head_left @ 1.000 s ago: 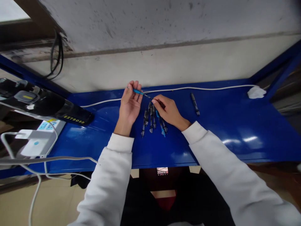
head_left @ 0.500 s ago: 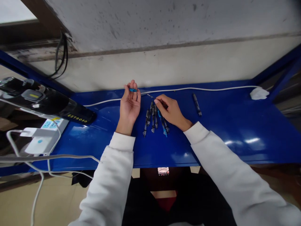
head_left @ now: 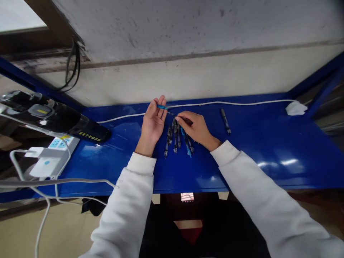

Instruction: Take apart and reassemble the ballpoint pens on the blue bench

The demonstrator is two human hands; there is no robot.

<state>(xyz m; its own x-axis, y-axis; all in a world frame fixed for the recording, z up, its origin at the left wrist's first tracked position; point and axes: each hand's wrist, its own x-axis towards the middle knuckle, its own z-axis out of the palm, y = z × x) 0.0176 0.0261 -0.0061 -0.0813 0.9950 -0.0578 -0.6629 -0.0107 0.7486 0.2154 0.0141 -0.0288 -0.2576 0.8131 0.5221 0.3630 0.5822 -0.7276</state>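
My left hand (head_left: 153,123) rests palm up on the blue bench (head_left: 255,150) and pinches a small blue pen part (head_left: 162,106) at its fingertips. My right hand (head_left: 195,128) is closed on a thin dark pen piece (head_left: 174,115) whose tip points at the blue part, almost touching it. Just below and between the hands, several dark pens (head_left: 176,138) lie side by side on the bench, one with a light blue barrel. The right hand partly covers their upper ends.
A single dark pen (head_left: 225,121) lies apart to the right. A white cable (head_left: 215,103) runs along the back edge to a crumpled white tissue (head_left: 296,107). At left sit a black device (head_left: 53,120) marked EXTROAD, a white power strip (head_left: 48,157) and loose white cords.
The left hand's blue part and the right hand's thin piece, held apart half a second ago, have come back together. Both hands shifted slightly to the right.
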